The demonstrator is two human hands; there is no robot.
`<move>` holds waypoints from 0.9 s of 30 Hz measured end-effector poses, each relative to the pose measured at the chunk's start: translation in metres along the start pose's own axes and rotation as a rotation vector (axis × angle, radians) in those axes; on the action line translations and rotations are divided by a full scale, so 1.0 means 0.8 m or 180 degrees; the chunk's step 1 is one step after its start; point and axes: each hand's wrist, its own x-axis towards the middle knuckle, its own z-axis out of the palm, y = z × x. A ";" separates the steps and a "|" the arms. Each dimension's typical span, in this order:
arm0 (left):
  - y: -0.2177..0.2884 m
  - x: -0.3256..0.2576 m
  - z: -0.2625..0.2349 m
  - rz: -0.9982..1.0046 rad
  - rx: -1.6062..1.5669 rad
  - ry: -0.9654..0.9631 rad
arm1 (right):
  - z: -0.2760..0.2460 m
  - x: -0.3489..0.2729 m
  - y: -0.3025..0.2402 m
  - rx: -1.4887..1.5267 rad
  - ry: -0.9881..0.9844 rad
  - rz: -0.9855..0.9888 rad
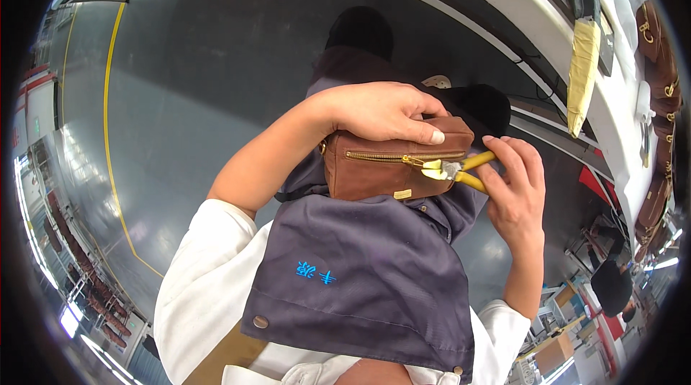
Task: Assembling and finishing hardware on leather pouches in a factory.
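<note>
Wore a smooth, dark woven apron [353,270], nearest, below the left grip [389,113]. Grasped with that grip a boxy, supple brown leather bag [363,179] just beneath, with contents hidden behind a toothed brass zip [376,157]. Clasped yellow-handled pliers [452,170] in the right grip [517,187], with tips near the zip. Saw, beyond that grip, a white desk [534,34] bearing a tan-wrapped tool [581,77].

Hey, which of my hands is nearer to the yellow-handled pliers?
Right. Your right hand holds the yellow-handled pliers; your left hand grasps the brown bag, apart from them.
</note>
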 end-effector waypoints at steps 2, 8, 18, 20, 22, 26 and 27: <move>-0.004 0.000 0.003 0.0341 -0.0098 0.0025 | 0.006 0.004 0.003 -0.0226 0.0062 -0.0124; -0.002 -0.008 0.004 0.0261 -0.0041 0.0112 | 0.011 0.001 0.006 -0.0773 0.0184 -0.0210; -0.007 -0.004 0.004 0.0249 -0.0041 0.0022 | 0.022 0.000 -0.003 -0.0918 0.0233 -0.0369; -0.012 -0.004 0.007 0.0422 -0.0128 0.0057 | 0.022 0.000 -0.006 -0.0799 0.0232 -0.0328; -0.008 -0.005 0.005 0.0342 -0.0071 0.0063 | 0.024 0.000 -0.005 -0.0849 0.0246 -0.0340; -0.017 -0.004 0.010 0.0443 -0.0223 0.0087 | 0.025 0.001 -0.007 -0.0853 0.0246 -0.0367; -0.016 -0.004 0.009 0.0438 -0.0227 0.0091 | 0.025 0.002 -0.008 -0.0846 0.0245 -0.0371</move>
